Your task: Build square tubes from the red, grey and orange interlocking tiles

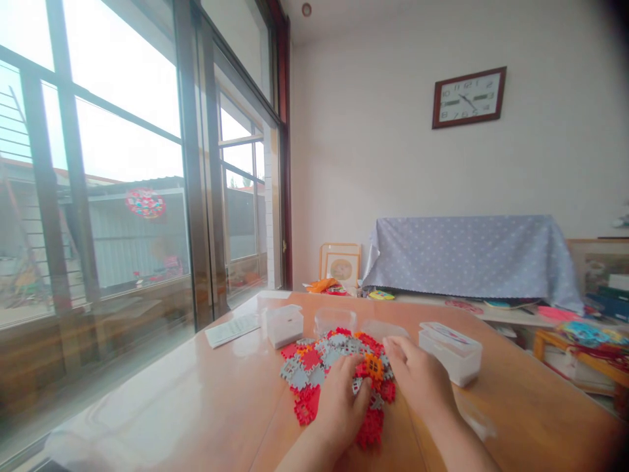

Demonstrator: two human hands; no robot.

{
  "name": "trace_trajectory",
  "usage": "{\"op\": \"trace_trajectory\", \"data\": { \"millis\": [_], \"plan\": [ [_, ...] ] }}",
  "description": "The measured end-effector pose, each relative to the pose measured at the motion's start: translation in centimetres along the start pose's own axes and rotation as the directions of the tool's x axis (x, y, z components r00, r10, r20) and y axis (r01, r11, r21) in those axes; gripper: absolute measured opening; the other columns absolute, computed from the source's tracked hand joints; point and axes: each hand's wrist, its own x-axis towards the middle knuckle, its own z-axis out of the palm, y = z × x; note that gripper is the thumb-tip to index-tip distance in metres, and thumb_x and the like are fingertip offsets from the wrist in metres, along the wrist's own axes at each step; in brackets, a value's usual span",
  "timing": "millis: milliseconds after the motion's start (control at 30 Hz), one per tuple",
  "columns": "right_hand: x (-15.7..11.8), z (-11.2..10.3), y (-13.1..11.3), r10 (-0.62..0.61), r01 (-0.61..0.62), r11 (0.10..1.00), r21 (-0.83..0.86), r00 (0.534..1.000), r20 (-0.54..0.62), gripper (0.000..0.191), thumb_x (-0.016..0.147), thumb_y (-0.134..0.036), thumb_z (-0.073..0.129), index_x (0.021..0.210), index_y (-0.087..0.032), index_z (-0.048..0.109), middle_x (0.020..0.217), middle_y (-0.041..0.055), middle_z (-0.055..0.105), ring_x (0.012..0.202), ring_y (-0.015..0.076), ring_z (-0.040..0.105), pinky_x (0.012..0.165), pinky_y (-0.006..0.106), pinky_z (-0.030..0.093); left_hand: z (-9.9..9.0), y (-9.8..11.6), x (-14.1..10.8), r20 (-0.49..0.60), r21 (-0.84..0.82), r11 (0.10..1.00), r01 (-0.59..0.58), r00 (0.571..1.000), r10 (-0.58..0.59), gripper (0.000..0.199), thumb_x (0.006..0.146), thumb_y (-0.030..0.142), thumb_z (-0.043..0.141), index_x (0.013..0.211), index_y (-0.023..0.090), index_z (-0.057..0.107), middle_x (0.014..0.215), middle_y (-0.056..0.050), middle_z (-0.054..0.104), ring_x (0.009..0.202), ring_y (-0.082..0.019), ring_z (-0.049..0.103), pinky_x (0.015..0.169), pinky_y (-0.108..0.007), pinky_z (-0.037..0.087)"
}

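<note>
In front of me, a loose heap of red, grey and orange plastic interlocking tiles (310, 357) with notched edges covers the middle of the table. My left hand (341, 396) bends over the near side of the heap. Its fingertips and thumb meet the left edge of an orange window-pattern tile (374, 367), which stands out above the others. On the heap's right side is my right hand (422, 373), fingers stretched toward the tiles with nothing visible in them. The palms and some fingertips are hidden from this angle.
Behind the heap on the wooden table (216, 406) stand a clear plastic box (285, 324) and another clear tub (335, 320). A lidded box (451, 353) stands at right, a paper sheet (232, 330) at left. Windows run along the left; a cloth-covered object (472, 255) is beyond.
</note>
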Motion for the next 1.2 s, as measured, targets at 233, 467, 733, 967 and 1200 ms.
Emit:
{"op": "trace_trajectory", "data": {
  "millis": [233,467,733,967,1200],
  "plan": [
    [-1.1,0.4,-2.5,-0.300,0.302,0.946,0.118,0.953,-0.033,0.034,0.100,-0.046,0.044,0.107,-0.026,0.071,0.085,0.0063,0.073,0.080,0.0239,0.066,0.076,0.035,0.046,0.7,0.7,0.8,-0.004,-0.188,0.982,0.007,1.000,-0.008,0.070,0.088,0.026,0.064,0.150,0.028,0.033,0.140,-0.012,0.052,0.094,-0.017,0.064,0.090,-0.037,0.054],
    [-2.2,0.8,-4.0,-0.422,0.413,0.873,0.260,0.906,-0.019,0.024,0.097,-0.041,0.052,0.102,-0.025,0.070,0.067,0.0007,0.063,0.069,0.0208,0.061,0.070,0.033,0.045,-0.4,0.8,1.2,-0.016,-0.191,0.976,-0.104,0.995,0.102,0.055,0.086,0.026,0.065,0.138,0.024,0.047,0.139,-0.011,0.055,0.128,-0.025,0.053,0.111,-0.044,0.042],
    [-2.8,1.3,-3.9,-0.410,0.381,0.871,0.309,0.912,0.031,0.022,0.095,-0.040,0.055,0.104,-0.026,0.069,0.070,0.0018,0.062,0.074,0.0218,0.060,0.071,0.034,0.049,-2.4,1.3,1.9,0.053,-0.172,0.981,-0.092,0.993,0.103,0.029,0.082,0.022,0.066,0.111,0.021,0.059,0.110,-0.007,0.065,0.099,-0.020,0.060,0.087,-0.032,0.049],
    [-2.8,1.9,-4.1,-0.512,0.531,0.796,0.293,0.847,-0.144,0.021,0.092,-0.029,0.059,0.112,-0.028,0.065,0.074,0.0001,0.066,0.078,0.0218,0.065,0.108,0.052,0.039,-3.6,-0.5,3.6,0.076,-0.105,0.991,-0.083,0.993,0.091,0.017,0.076,0.012,0.064,0.088,0.020,0.055,0.084,0.000,0.061,0.076,-0.014,0.055,0.067,-0.024,0.041],
    [-2.3,3.0,-2.8,-0.336,0.401,0.884,0.241,0.902,-0.271,0.017,0.098,-0.029,0.051,0.106,-0.026,0.066,0.093,0.0068,0.070,0.092,0.0262,0.065,0.090,0.045,0.047,-4.8,-4.2,7.7,-0.101,0.120,0.993,-0.008,0.995,0.020,0.013,0.086,0.016,0.055,0.098,0.021,0.056,0.094,-0.003,0.058,0.083,-0.016,0.058,0.076,-0.028,0.044]
  ]
}}
